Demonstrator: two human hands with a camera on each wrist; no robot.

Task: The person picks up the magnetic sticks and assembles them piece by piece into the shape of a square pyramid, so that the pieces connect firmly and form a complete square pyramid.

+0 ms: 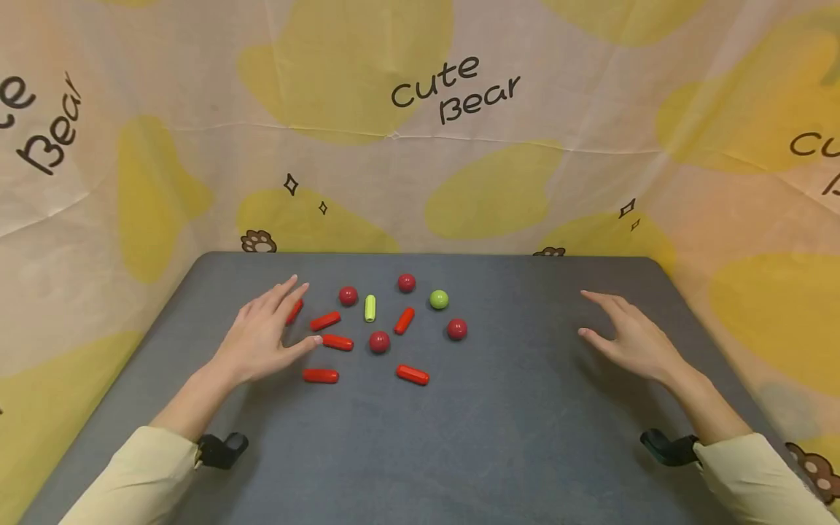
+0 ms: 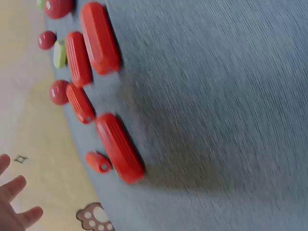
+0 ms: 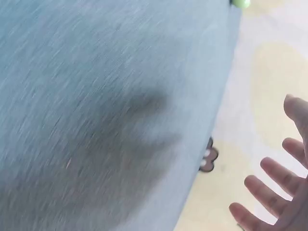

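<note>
My left hand (image 1: 262, 335) hovers over the left part of the grey table with thumb and fingers spread, holding nothing. Nearest to it are red ridged sticks, one (image 1: 337, 343) by the thumb tip and another (image 1: 294, 312) partly hidden behind the fingers. Further red sticks (image 1: 321, 376) lie around, plus a yellow-green stick (image 1: 370, 308). Among them sit several dark red balls (image 1: 379, 342) and one green ball (image 1: 439, 300). Over on the right, my right hand (image 1: 633, 337) is raised above the table, fingers extended and nothing in it; its shadow shows in the right wrist view.
The grey tabletop (image 1: 499, 437) has rounded far corners. Behind it and along both sides hangs a cream cloth (image 1: 354, 95) with yellow patches and printed lettering. A black strap mount (image 1: 223, 450) is on the left wrist, another (image 1: 668, 447) on the right.
</note>
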